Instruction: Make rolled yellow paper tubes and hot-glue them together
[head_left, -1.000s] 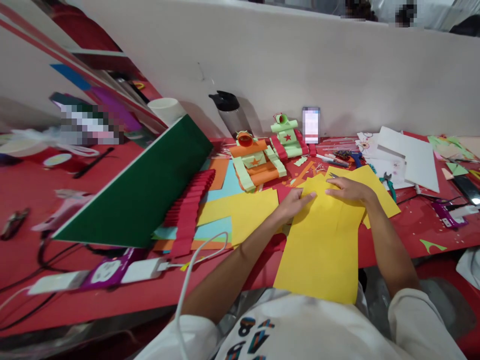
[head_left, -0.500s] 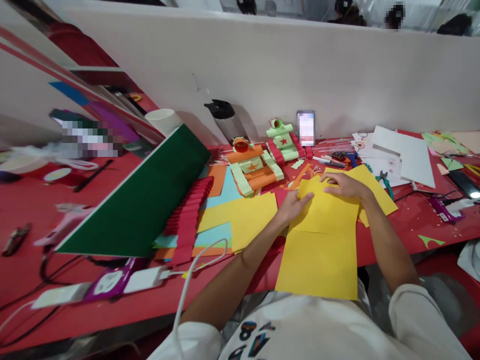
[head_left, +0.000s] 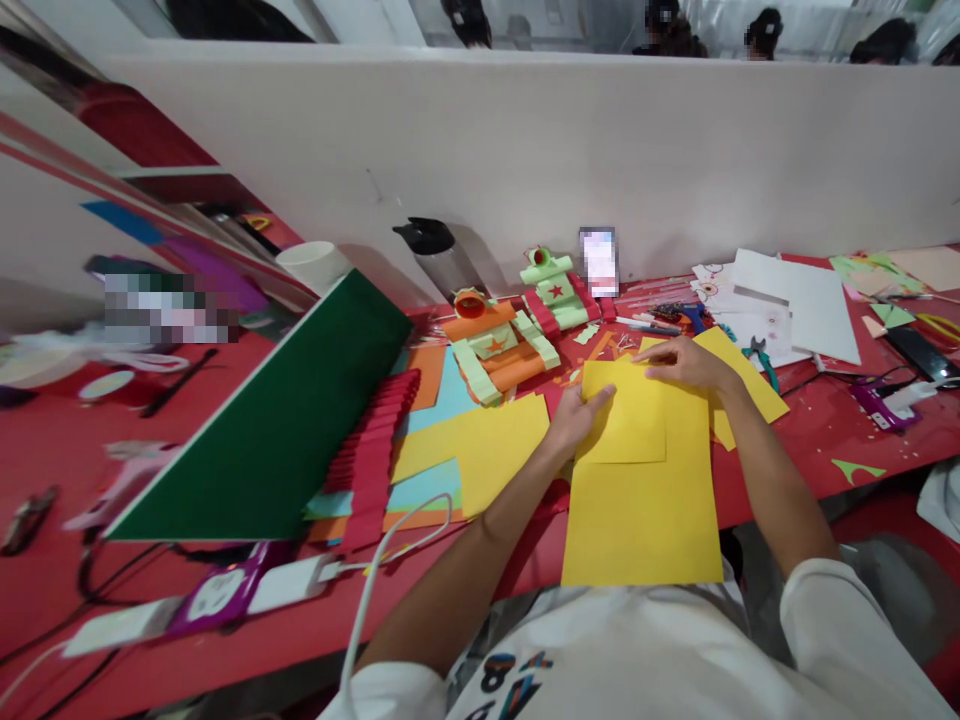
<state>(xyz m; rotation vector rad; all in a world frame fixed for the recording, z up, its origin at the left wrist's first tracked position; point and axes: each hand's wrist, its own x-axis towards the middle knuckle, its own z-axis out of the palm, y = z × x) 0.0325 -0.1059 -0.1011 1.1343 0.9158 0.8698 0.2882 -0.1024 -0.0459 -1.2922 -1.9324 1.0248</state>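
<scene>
My left hand (head_left: 576, 420) grips the left edge of a small yellow paper piece (head_left: 626, 425), thumb on top and fingers partly hidden. That piece lies over the upper left part of a large yellow sheet (head_left: 641, 525), which reaches past the table edge towards my body. At the top of the sheets is my right hand (head_left: 686, 363), fingers stretched to the left, thumb and forefinger slightly apart. Its fingertips are at the paper near the small piece's upper right corner. More yellow paper (head_left: 750, 385) sits beneath and right of my right wrist.
Left of me are yellow paper (head_left: 502, 455), a pleated red paper strip (head_left: 371, 485) and a leaning green board (head_left: 270, 430). Behind stand two paper models, one orange (head_left: 499, 350), one green (head_left: 556, 290), a bottle (head_left: 446, 260) and a phone (head_left: 598, 262). Pliers (head_left: 761, 360) lie right.
The small yellow piece now lies flatter on the large sheet, its right edge plainly showing. Both hands stay near the same spots; the camera view has shifted slightly.
</scene>
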